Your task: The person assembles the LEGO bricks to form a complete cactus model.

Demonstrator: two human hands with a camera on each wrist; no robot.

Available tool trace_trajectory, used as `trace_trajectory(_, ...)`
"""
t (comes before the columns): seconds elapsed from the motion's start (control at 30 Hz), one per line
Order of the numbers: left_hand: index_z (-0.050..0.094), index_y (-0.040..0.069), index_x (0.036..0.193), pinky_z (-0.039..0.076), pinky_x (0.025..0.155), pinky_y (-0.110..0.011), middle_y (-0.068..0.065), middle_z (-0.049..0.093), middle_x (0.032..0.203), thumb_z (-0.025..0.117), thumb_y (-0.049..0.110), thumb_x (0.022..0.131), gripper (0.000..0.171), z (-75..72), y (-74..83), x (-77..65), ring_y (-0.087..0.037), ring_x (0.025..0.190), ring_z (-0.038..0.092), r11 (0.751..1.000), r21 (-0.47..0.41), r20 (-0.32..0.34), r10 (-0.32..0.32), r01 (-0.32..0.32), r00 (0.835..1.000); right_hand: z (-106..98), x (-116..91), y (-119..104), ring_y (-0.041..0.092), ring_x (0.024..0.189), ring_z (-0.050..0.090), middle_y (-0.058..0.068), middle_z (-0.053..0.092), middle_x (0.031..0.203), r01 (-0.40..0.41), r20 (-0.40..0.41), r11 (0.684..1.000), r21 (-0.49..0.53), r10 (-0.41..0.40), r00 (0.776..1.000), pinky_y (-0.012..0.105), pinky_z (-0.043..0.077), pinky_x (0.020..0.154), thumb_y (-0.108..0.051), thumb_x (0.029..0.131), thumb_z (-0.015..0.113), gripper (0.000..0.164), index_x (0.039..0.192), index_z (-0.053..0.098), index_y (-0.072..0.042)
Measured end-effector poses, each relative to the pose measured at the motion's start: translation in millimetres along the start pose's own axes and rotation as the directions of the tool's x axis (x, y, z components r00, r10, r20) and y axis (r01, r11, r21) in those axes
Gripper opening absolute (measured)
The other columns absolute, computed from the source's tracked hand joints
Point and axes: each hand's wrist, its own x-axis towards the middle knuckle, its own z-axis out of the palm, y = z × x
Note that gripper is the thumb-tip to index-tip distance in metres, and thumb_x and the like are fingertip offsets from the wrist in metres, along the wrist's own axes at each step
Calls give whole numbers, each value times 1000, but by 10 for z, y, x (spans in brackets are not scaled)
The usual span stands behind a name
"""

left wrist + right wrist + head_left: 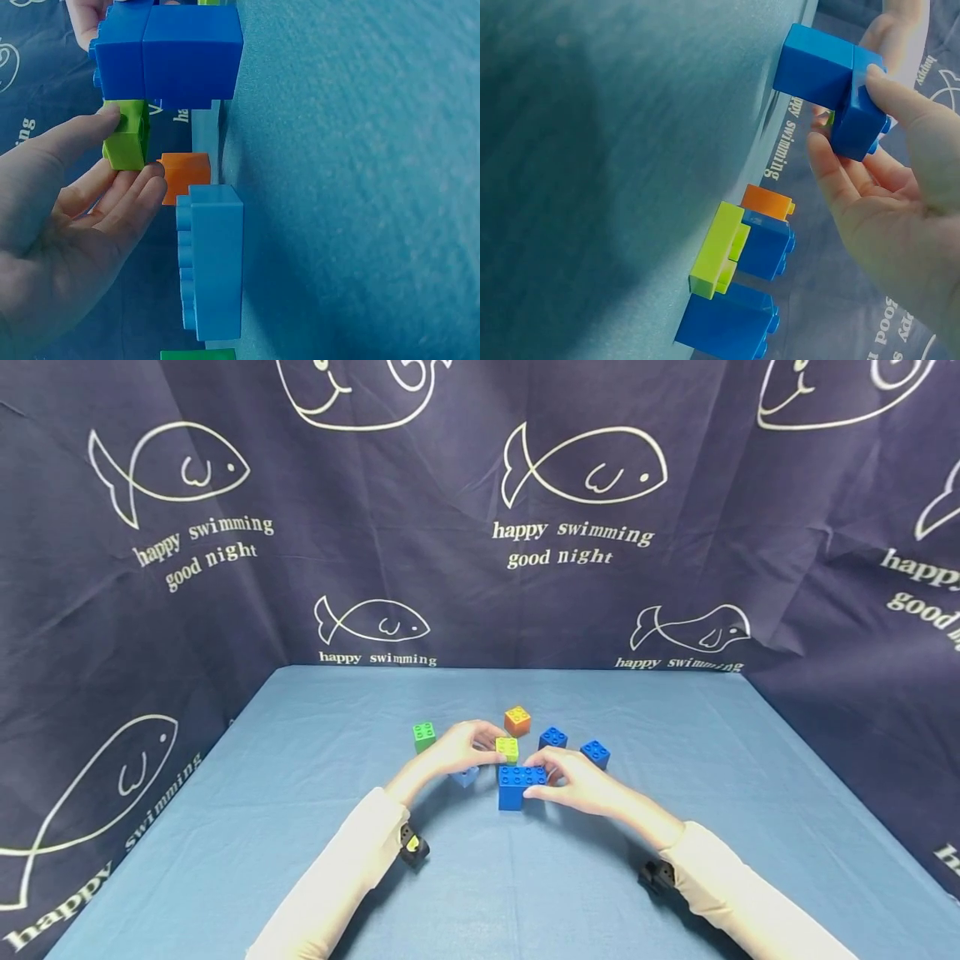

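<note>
My left hand (459, 747) pinches a small lime green toy building block (127, 135) between thumb and fingers, just behind the blue pieces. With thumb and fingers my right hand (576, 782) grips a long blue brick (522, 775), which sits on top of a taller blue block (510, 799) at its left end. In the left wrist view the lime block appears right beside the blue pair; whether they touch I cannot tell. The right wrist view shows the overhanging end of the long brick (859, 127) in the right hand, with the lime block mostly hidden.
A light blue brick (216, 262) lies by the left hand, with a green block (424, 737) farther left. An orange block (517, 722) stands behind. Two blue blocks (552, 738) and a lime brick (718, 251) are near the right hand. A blue cloth (480, 893) covers the table.
</note>
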Motion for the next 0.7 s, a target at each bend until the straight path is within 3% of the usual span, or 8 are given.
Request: trace_trajectory(0.7, 64, 9, 114, 52, 85, -27, -5, 68, 105, 75, 24, 80, 39, -44, 82, -97, -16, 96, 64, 991, -131, -39, 10, -15, 999, -3, 1, -10, 16, 89, 61, 5, 65, 106, -16, 6, 1000, 12, 16, 1000, 34, 55, 77, -32, 83, 71, 40, 113, 61, -8)
